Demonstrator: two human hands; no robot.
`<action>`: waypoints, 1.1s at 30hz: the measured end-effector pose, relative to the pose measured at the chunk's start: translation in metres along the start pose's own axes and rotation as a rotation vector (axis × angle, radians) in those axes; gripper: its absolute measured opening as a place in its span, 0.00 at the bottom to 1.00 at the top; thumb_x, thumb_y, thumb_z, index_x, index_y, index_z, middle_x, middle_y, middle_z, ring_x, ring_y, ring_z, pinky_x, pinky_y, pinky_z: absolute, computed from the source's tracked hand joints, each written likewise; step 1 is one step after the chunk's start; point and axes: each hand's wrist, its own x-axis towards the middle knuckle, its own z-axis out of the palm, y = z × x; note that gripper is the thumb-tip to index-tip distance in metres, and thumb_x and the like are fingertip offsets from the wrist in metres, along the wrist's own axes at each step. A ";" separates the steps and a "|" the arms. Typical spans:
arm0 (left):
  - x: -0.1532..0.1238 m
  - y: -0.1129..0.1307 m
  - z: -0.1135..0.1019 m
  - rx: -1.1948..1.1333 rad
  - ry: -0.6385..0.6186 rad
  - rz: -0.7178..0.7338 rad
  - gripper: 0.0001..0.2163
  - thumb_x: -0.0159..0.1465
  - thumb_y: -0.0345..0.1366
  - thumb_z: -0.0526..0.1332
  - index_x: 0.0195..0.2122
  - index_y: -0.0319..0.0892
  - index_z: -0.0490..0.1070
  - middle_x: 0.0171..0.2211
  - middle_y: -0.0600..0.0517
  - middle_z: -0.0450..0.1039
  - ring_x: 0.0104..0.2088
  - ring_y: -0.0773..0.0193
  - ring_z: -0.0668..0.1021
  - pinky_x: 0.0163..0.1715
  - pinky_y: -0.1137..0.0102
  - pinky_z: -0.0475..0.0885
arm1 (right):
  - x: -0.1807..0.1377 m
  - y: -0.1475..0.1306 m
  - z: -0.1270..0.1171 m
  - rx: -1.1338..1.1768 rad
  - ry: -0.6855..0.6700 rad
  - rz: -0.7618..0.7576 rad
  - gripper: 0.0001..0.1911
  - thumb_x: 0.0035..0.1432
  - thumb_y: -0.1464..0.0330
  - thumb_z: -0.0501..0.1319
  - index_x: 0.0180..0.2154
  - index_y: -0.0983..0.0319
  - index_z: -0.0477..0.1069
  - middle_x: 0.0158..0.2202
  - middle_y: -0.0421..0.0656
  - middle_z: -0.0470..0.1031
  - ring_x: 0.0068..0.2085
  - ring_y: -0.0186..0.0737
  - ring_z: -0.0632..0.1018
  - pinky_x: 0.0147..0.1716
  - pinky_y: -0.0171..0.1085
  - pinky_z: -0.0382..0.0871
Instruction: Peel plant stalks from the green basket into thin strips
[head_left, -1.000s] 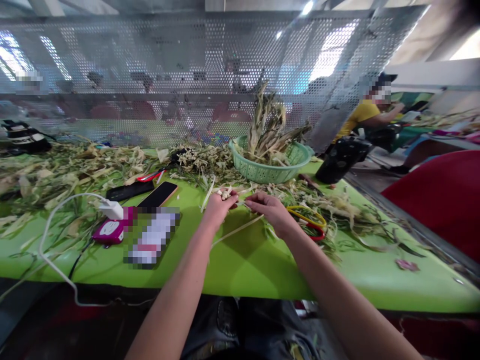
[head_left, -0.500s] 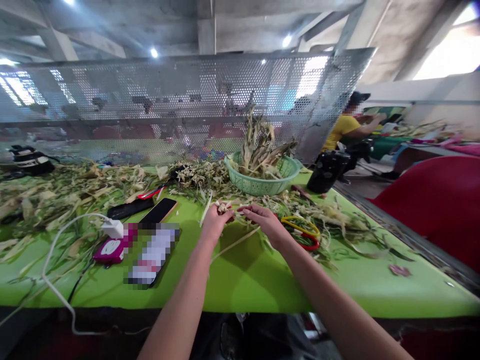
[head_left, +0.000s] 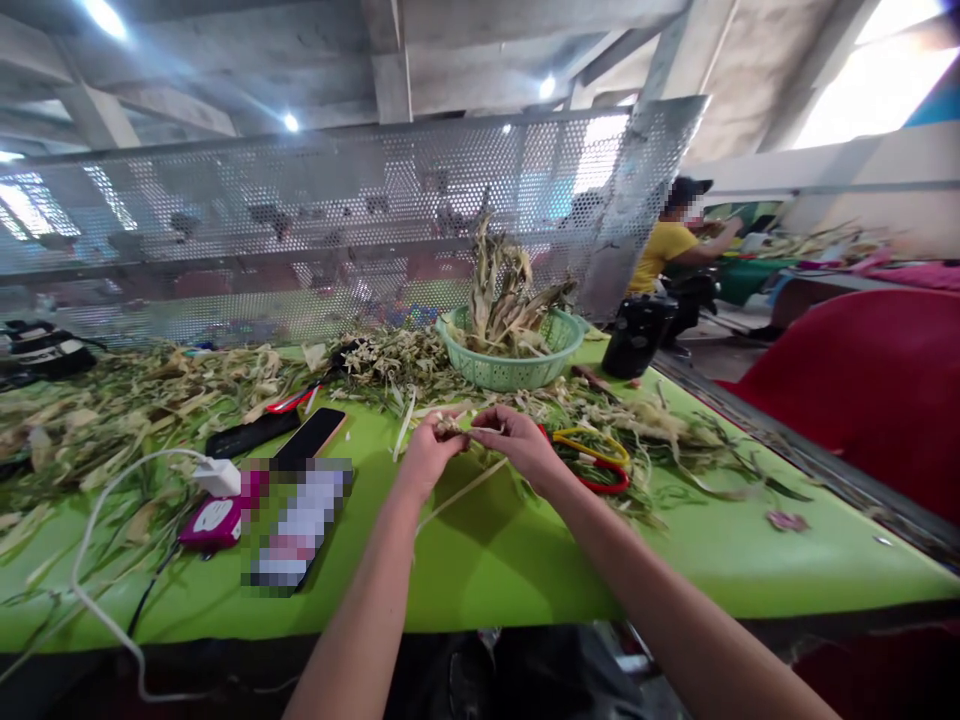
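Observation:
My left hand (head_left: pixel 429 458) is closed around a small pale piece of braided corn husk (head_left: pixel 448 427), its thumb lying along the near side. My right hand (head_left: pixel 517 442) is beside it, fingers pinched on a thin husk strand that runs to the braided piece. Fingers hide part of the piece. Below my hands a long pale strip (head_left: pixel 465 492) slants over the green table (head_left: pixel 510 560). Scissors with yellow and red handles (head_left: pixel 600 446) lie right of my right hand among husk scraps.
A green plastic basket (head_left: pixel 510 372) of dried husks stands behind my hands. Loose husks (head_left: pixel 172 395) cover the left side. Two phones (head_left: pixel 311 440), a pink power bank (head_left: pixel 214 522) with a white cable, and a black container (head_left: pixel 639 335) are around. A person in yellow (head_left: pixel 664 250) sits beyond.
My right hand has come closer to the left, and its fingers now meet the husk strand at the braided piece. The whole view has shifted slightly.

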 end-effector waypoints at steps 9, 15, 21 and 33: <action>0.004 -0.007 0.000 -0.018 -0.067 0.007 0.21 0.51 0.28 0.67 0.47 0.41 0.66 0.31 0.54 0.74 0.33 0.66 0.76 0.39 0.69 0.70 | 0.002 0.005 -0.002 0.065 0.044 0.070 0.16 0.47 0.57 0.67 0.28 0.62 0.69 0.22 0.37 0.70 0.25 0.33 0.68 0.26 0.34 0.60; 0.001 -0.004 0.001 -0.013 -0.043 0.038 0.21 0.52 0.30 0.66 0.48 0.41 0.66 0.28 0.55 0.73 0.31 0.66 0.76 0.38 0.69 0.70 | 0.001 0.000 -0.001 0.022 0.057 0.011 0.17 0.47 0.59 0.68 0.36 0.62 0.72 0.34 0.41 0.75 0.34 0.38 0.73 0.34 0.36 0.64; 0.003 -0.007 -0.001 0.232 -0.006 0.084 0.22 0.52 0.26 0.63 0.50 0.43 0.66 0.29 0.54 0.72 0.30 0.66 0.74 0.33 0.71 0.68 | -0.001 -0.004 -0.002 -0.010 -0.021 -0.024 0.17 0.48 0.62 0.67 0.40 0.62 0.73 0.35 0.42 0.74 0.37 0.40 0.73 0.37 0.38 0.64; -0.003 0.003 0.005 0.073 -0.067 0.094 0.20 0.54 0.34 0.67 0.48 0.42 0.67 0.31 0.53 0.73 0.33 0.65 0.75 0.38 0.68 0.69 | 0.002 0.000 -0.002 0.051 0.094 0.004 0.17 0.48 0.55 0.67 0.25 0.61 0.68 0.22 0.35 0.66 0.26 0.33 0.66 0.28 0.35 0.58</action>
